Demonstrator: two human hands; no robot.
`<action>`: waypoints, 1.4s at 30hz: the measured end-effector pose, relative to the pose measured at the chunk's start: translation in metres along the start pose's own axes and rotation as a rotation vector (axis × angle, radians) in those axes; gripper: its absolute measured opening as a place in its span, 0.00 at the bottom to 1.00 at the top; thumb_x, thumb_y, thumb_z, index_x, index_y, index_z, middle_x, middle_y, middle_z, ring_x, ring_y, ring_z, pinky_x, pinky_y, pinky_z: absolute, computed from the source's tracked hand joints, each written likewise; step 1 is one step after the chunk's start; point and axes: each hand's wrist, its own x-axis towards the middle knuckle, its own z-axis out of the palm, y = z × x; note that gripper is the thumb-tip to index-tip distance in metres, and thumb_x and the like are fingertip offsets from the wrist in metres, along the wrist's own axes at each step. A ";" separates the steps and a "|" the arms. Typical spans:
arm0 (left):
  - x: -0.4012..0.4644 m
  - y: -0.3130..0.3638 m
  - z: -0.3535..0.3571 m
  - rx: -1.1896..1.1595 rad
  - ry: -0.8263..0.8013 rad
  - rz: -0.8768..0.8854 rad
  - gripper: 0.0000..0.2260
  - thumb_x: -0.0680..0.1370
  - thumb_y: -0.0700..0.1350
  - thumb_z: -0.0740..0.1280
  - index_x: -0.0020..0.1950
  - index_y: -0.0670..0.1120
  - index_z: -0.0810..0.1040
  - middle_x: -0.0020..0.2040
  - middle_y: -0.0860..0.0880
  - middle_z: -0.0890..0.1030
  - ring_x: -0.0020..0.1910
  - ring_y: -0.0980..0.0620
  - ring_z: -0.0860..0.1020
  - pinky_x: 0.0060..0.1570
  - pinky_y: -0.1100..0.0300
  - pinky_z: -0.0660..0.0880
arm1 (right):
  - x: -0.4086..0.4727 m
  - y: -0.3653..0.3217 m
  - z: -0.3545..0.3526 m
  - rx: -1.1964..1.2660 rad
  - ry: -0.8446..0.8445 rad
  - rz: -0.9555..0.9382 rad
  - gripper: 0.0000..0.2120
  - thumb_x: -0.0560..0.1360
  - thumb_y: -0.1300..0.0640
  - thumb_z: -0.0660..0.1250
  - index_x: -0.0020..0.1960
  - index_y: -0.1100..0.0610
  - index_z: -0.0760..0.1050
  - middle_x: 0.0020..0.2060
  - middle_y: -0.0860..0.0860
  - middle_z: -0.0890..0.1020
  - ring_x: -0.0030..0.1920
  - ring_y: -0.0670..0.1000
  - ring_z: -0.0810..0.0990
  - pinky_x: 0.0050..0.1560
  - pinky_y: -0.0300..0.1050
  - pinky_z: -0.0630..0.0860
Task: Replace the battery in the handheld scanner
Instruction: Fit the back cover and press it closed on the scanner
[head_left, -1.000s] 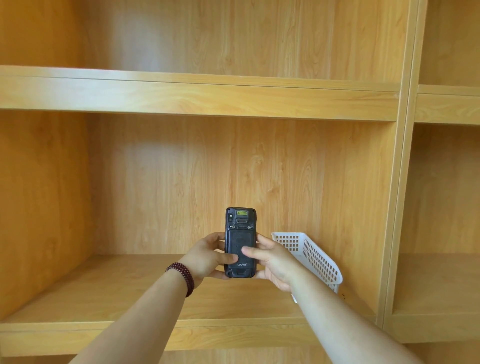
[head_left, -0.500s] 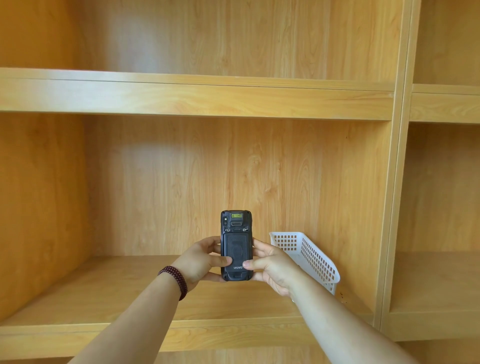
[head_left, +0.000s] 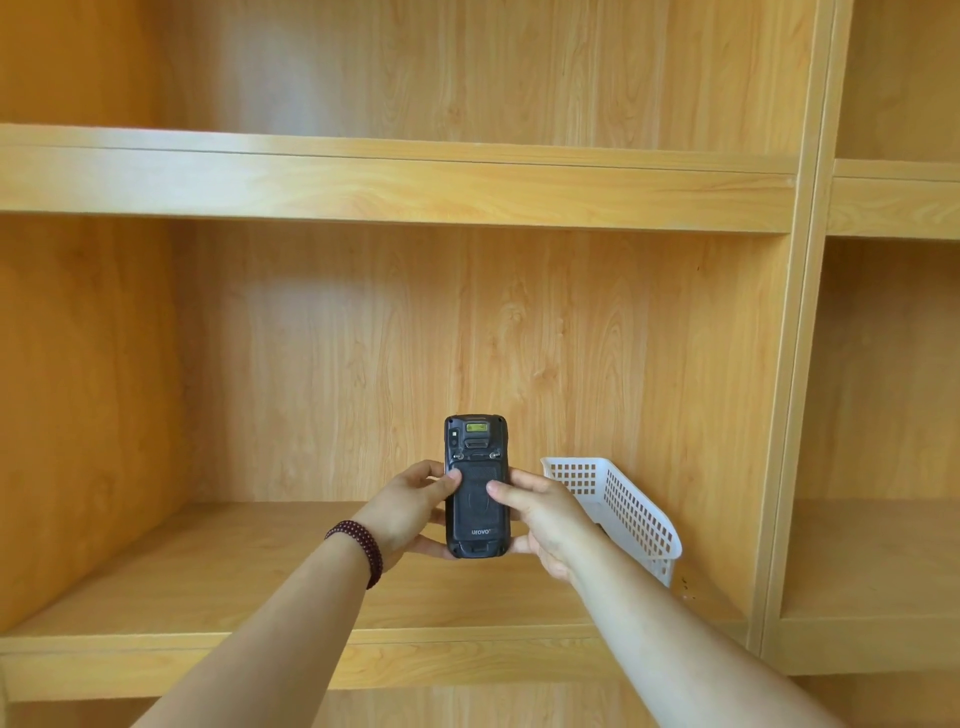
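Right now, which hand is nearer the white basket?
Right hand: beside the white basket, overlapping its near edge. Left hand sits across the scanner.

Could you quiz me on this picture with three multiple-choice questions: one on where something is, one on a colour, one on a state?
1. Where is the white basket?
A. on the shelf, right of the hands
B. on the upper shelf
C. on the floor

2. What colour is the scanner?
A. yellow
B. black
C. white

3. The scanner's back cover is:
A. removed
B. in place
C. in the basket

Answers: 1 A, it sits behind the right hand. 2 B, its casing is black. 3 B, both thumbs, including the left hand, press on a closed back.
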 end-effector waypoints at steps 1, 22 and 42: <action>0.000 0.001 0.001 0.016 0.020 0.004 0.16 0.79 0.51 0.65 0.57 0.39 0.74 0.54 0.40 0.82 0.52 0.39 0.82 0.43 0.39 0.81 | -0.001 0.000 0.001 0.002 -0.001 0.004 0.11 0.77 0.57 0.69 0.58 0.55 0.81 0.53 0.54 0.85 0.57 0.54 0.82 0.48 0.64 0.82; 0.004 -0.008 0.008 0.107 0.110 0.008 0.12 0.76 0.42 0.71 0.57 0.40 0.77 0.51 0.43 0.83 0.48 0.45 0.83 0.43 0.45 0.83 | 0.001 0.005 0.006 -0.001 0.098 0.076 0.08 0.77 0.52 0.69 0.55 0.53 0.81 0.52 0.53 0.85 0.54 0.55 0.82 0.41 0.59 0.83; 0.059 -0.050 0.017 0.242 0.331 -0.358 0.11 0.74 0.45 0.74 0.45 0.38 0.78 0.47 0.38 0.84 0.47 0.41 0.84 0.49 0.45 0.82 | 0.047 0.039 0.009 -0.499 0.211 0.320 0.15 0.77 0.56 0.68 0.60 0.63 0.75 0.48 0.56 0.81 0.44 0.53 0.80 0.32 0.39 0.75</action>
